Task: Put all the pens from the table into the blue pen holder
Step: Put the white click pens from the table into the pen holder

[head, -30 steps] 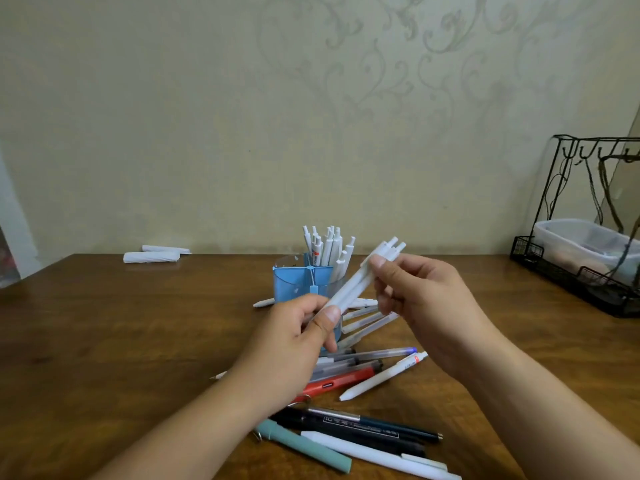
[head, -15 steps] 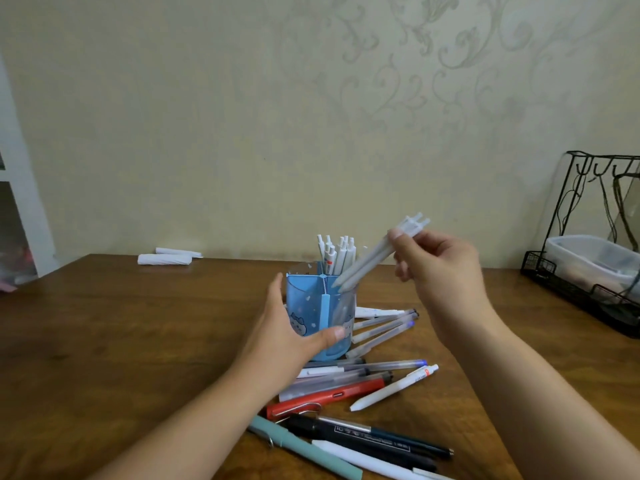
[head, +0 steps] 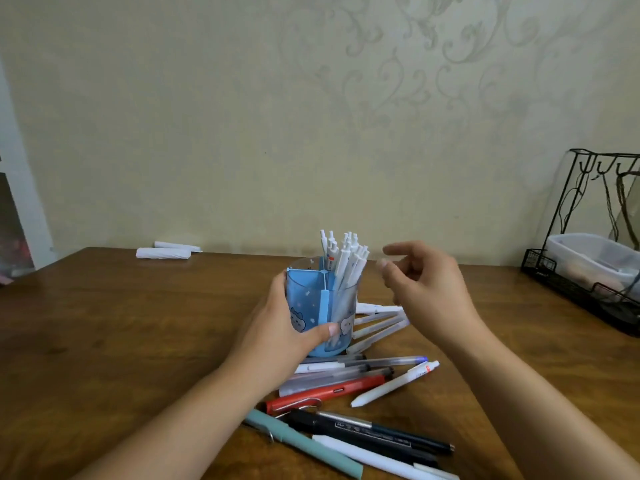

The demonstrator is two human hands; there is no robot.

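The blue pen holder stands at the table's middle, with several white pens upright in its right compartment. My left hand grips the holder from the left, thumb across its front. To the right of the holder's rim, my right hand hovers with relaxed fingers and holds nothing. Loose pens lie in front of the holder: a red pen, a white pen, a clear pen with a blue cap, black pens, a teal pen. More white pens lie behind, to the holder's right.
A black wire rack holding a clear plastic box stands at the table's right edge. Two white rolled items lie at the back left by the wall. Brown wooden table all round.
My right hand has dropped its bundle of white pens into the holder and drawn back to the right with its fingers loose. My left hand has moved from the bundle to gripping the holder.
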